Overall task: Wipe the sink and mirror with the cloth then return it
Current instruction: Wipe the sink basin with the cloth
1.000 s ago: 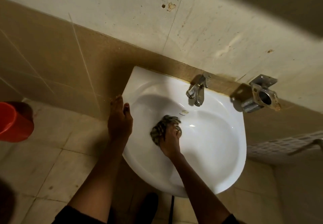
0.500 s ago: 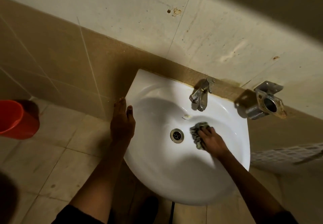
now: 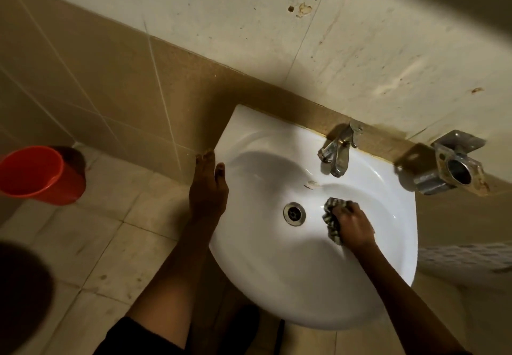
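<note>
Sink [image 3: 318, 285] wipe underway: right hand [image 3: 353, 224] clamps cloth [image 3: 332, 220] right of drain, left hand [image 3: 207, 188] flat on left rim; mirror, return pending.

- We list a wall [image 3: 360, 49]: cream tiles above, stained; tan tiles below.
- We list a floor [image 3: 91, 249]: beige tiles, scuffed.
- We list a red bucket [image 3: 36, 174] on the floor, left.
- We note dim light.

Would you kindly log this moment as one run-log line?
step: wiping sink | right hand: pressing striped grey cloth in white ceramic sink basin, right of drain | left hand: resting on left rim
</note>
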`<action>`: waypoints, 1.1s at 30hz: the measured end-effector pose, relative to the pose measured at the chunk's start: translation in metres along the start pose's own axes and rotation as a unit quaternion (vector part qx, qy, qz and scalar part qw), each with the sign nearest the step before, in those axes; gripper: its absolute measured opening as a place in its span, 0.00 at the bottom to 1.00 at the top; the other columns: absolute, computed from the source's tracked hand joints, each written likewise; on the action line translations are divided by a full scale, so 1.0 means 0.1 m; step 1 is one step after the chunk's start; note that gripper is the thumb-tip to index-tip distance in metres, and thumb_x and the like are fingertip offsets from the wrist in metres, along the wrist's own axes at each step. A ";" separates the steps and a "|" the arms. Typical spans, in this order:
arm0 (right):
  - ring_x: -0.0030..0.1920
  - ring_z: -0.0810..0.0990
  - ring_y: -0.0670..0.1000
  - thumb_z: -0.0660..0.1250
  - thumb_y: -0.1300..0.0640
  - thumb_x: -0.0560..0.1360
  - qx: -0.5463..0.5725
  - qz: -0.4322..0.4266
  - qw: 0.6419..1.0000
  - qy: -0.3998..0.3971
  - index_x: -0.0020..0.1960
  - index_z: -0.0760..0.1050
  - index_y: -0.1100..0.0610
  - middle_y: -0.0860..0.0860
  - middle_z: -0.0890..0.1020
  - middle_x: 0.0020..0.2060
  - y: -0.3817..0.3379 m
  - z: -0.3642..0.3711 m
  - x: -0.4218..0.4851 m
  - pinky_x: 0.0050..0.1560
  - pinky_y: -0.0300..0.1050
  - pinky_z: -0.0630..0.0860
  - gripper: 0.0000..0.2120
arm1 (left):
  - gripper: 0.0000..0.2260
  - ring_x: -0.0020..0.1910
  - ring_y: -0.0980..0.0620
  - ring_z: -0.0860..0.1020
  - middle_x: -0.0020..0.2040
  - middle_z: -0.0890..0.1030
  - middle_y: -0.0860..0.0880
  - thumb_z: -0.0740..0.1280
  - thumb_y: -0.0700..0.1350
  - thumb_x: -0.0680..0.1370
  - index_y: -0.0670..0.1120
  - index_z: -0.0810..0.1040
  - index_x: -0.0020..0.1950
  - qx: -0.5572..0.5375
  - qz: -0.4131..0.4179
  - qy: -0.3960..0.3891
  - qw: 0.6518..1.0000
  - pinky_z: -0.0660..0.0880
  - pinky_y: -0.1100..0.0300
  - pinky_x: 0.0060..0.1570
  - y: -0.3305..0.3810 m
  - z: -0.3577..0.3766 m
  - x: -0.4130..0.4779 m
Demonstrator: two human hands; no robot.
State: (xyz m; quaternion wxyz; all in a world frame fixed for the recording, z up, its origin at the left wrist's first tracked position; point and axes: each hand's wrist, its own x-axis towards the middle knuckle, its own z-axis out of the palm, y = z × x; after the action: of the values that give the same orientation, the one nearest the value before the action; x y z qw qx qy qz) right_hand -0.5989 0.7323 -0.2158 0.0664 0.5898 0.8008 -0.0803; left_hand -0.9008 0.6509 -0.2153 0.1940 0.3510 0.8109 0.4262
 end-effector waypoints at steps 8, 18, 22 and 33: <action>0.56 0.75 0.55 0.61 0.60 0.75 0.240 0.115 0.955 -0.132 0.59 0.75 0.54 0.55 0.76 0.55 -0.62 0.38 -0.49 0.48 0.34 0.64 0.13 | 0.21 0.73 0.41 0.63 0.73 0.66 0.39 0.56 0.47 0.81 0.42 0.63 0.73 0.010 0.017 -0.020 1.000 0.65 0.46 0.70 -0.02 0.02 0.01; 0.57 0.77 0.58 0.58 0.60 0.78 0.518 0.012 0.818 -0.250 0.58 0.72 0.59 0.55 0.78 0.49 -1.33 -0.25 -0.99 0.55 0.42 0.75 0.10 | 0.21 0.74 0.39 0.60 0.75 0.60 0.38 0.54 0.46 0.81 0.41 0.61 0.74 -0.005 -0.008 -0.046 0.999 0.60 0.44 0.72 0.06 -0.09 -0.04; 0.46 0.83 0.49 0.67 0.52 0.73 0.715 0.115 0.658 -0.208 0.60 0.75 0.62 0.54 0.84 0.46 -0.84 -0.49 -1.24 0.44 0.36 0.78 0.19 | 0.22 0.75 0.41 0.58 0.75 0.62 0.38 0.53 0.48 0.81 0.40 0.62 0.73 -0.021 -0.014 -0.061 0.998 0.56 0.45 0.74 0.09 -0.16 -0.07; 0.58 0.78 0.63 0.78 0.43 0.58 0.934 0.109 0.337 -0.056 0.62 0.76 0.64 0.64 0.78 0.59 -0.44 -1.04 -1.51 0.60 0.57 0.74 0.39 | 0.10 0.50 0.47 0.82 0.54 0.82 0.41 0.59 0.42 0.80 0.47 0.80 0.50 -0.175 0.063 -0.304 0.934 0.77 0.65 0.51 0.96 -0.12 -0.77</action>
State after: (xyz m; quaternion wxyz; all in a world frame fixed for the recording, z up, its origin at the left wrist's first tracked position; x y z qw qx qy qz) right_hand -0.5970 0.5997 -0.0817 -0.4750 0.3433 0.1272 -0.8002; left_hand -0.8175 0.6253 -0.1283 0.4622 0.4746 0.6023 0.4453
